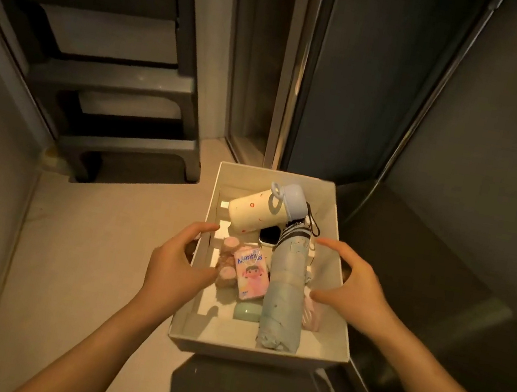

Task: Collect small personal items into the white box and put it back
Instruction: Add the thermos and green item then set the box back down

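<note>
The white box (257, 353) is low at centre. The left hand (176, 261) grips its 9 o'clock wall and the right hand (352, 281) its 3 o'clock wall, their outer fingers hidden. Inside, a cream bottle (254, 212) at 12 o'clock half covers a phone (269, 235). A folded blue umbrella (287, 290) running toward 5 o'clock hides most of a pink item (313, 316). A tissue pack (252, 274) overlaps a plush toy (227, 264). A dim grey shelf unit (112, 94) stands at 10 o'clock.

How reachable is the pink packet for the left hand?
Probably yes: the pink packet lies uncovered near the left hand, but that hand grips the white box and must let go first.
</note>
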The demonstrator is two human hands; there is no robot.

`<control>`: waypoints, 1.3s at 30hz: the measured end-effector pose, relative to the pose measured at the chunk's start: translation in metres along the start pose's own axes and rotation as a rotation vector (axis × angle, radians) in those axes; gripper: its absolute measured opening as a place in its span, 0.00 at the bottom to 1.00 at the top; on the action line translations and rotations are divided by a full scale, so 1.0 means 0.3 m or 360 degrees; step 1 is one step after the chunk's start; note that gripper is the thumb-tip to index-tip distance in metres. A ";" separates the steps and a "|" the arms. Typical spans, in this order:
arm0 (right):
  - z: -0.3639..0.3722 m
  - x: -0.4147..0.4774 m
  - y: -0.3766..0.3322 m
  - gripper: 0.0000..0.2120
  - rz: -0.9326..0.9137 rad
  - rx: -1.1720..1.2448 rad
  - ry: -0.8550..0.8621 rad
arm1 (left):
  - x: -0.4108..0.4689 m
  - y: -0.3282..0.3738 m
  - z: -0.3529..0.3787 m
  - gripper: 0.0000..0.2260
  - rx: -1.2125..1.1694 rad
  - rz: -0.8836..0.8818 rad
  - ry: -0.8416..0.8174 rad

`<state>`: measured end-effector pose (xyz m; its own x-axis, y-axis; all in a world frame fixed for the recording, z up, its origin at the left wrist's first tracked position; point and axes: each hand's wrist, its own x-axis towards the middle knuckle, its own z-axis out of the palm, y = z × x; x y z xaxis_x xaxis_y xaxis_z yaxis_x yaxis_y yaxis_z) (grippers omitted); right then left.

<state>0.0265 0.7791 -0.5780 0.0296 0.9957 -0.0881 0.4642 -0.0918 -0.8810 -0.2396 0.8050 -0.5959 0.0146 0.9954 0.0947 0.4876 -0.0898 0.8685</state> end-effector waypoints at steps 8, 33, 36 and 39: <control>0.046 0.073 0.204 0.39 -0.0109 -0.0060 0.0149 | 0.074 -0.137 0.130 0.26 0.0025 0.0136 -0.0026; -0.055 0.089 0.453 0.41 0.0236 -0.0121 0.0183 | 0.159 -0.232 0.419 0.24 -0.0050 0.0065 -0.0233; -0.064 0.119 0.468 0.42 0.0222 -0.0120 0.0156 | 0.175 -0.247 0.436 0.24 -0.0043 0.0046 -0.0211; -0.089 0.162 0.473 0.42 0.0172 -0.0119 0.0152 | 0.201 -0.246 0.461 0.24 -0.0042 0.0049 -0.0162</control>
<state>0.1173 0.8148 -0.6948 0.1656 0.9772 -0.1329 0.5183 -0.2008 -0.8313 -0.1540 0.8764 -0.7216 0.1185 0.9903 0.0731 0.4622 -0.1202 0.8786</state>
